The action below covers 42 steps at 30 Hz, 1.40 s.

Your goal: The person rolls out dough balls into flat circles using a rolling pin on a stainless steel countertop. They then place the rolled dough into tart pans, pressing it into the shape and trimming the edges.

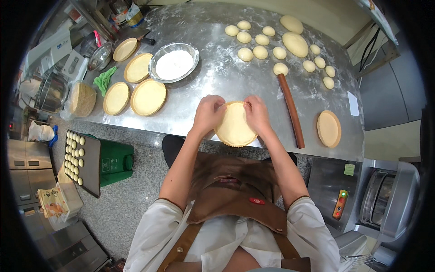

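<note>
A fluted round paper baking mould lined with pale dough (236,127) lies at the front edge of the steel table. My left hand (210,114) grips its rim at the upper left, thumb and fingers pinched there. At the upper right of the same rim, my right hand (256,113) pinches the dough edge. To the right lies a brown wooden rolling pin (291,112), its far end against a dough ball (280,69). Another fluted mould (329,128) sits farther right. Left of my hands are several dough-lined moulds (148,97) and a metal bowl of white flour (174,63).
Dough balls (260,52) and two larger dough pieces (295,44) lie at the back. A stack of moulds (84,99), a green cloth (104,80) and a dark-handled tool (148,41) are at left. Below, a tray of small dough balls (89,149) rests by a green bin (115,161).
</note>
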Each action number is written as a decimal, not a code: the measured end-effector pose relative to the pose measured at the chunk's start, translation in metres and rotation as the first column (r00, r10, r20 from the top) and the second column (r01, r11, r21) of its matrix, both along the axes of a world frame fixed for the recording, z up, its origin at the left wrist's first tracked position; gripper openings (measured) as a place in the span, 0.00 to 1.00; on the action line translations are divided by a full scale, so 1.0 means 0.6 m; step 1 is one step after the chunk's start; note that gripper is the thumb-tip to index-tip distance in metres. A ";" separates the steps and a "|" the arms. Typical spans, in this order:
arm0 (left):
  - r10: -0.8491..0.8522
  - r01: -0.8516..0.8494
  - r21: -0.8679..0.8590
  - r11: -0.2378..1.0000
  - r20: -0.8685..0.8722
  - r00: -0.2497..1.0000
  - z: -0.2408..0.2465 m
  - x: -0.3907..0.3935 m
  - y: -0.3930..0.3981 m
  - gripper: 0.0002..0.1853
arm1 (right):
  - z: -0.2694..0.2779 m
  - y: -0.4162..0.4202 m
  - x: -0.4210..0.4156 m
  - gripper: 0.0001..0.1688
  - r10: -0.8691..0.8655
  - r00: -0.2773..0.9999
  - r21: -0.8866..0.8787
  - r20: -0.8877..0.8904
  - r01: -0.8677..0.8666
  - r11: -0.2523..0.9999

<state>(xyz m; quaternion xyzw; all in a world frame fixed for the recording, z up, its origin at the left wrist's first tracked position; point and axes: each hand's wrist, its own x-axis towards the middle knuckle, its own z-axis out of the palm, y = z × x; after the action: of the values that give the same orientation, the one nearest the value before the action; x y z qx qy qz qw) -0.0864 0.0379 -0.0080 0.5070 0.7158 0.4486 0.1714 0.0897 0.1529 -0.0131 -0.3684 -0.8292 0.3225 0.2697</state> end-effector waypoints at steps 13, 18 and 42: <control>0.123 -0.064 0.190 0.980 -0.317 0.940 -0.017 0.030 -0.019 0.16 | 0.034 -0.030 -0.021 0.16 0.285 0.954 0.441 0.093 -0.296 0.847; 0.075 -0.033 0.116 0.993 -0.385 0.920 -0.031 0.040 0.006 0.11 | 0.026 -0.015 -0.018 0.16 0.285 0.942 0.533 0.174 -0.334 0.777; 0.043 -0.013 0.211 0.977 -0.142 0.989 -0.017 0.032 0.008 0.17 | -0.001 -0.002 -0.028 0.07 0.268 0.952 0.491 0.147 -0.305 0.816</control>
<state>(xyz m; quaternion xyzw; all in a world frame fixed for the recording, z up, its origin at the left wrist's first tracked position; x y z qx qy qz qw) -0.0671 0.0429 -0.0184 0.5434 0.6821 0.4858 0.0579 0.0726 0.1517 -0.0137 -0.1665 -0.9395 0.1163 0.2758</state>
